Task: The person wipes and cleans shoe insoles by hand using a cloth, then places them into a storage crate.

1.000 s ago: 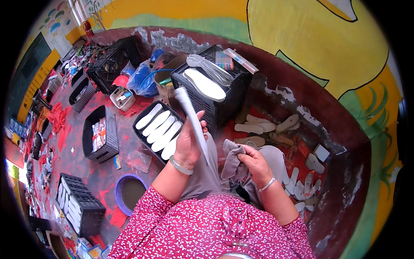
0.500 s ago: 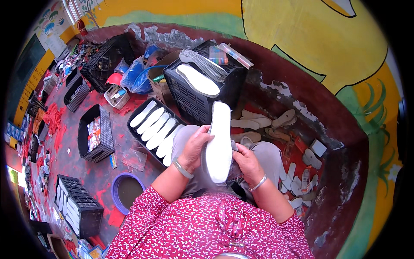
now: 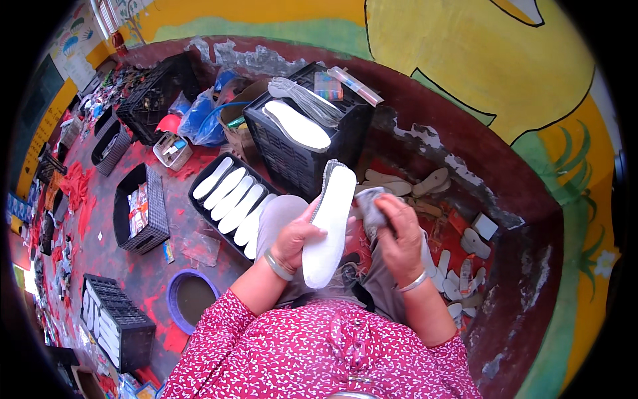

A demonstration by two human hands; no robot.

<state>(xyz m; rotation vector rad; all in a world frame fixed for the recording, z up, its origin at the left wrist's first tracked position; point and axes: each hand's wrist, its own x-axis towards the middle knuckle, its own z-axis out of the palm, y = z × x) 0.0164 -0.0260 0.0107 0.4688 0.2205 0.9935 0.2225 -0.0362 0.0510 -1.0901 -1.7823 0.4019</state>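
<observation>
My left hand [image 3: 297,241] grips a long white shoe sole [image 3: 330,229] by its side, holding it upright over my lap; the sole's dark edge shows along its upper left. To the right of it, my right hand [image 3: 399,236] is raised with a grey cloth [image 3: 372,206] between its fingers, apart from the sole. Another white sole [image 3: 297,125] lies on top of an upturned black crate [image 3: 279,151], beside a bundle of grey strips [image 3: 306,100]. A black basket [image 3: 199,211] at my left knee holds several white soles in a row.
Loose soles [image 3: 432,183] lie on the floor at the right, by the dark red wall [image 3: 518,266]. On the left stand a purple-rimmed basin [image 3: 174,296] of murky liquid, a checkered basket [image 3: 159,219] and a black crate [image 3: 136,332] of soles. Red scraps [image 3: 81,183] litter the floor.
My right hand has moved up and away from the sole with the grey cloth, which now shows plainly. The sole in my left hand has tilted, its top leaning right.
</observation>
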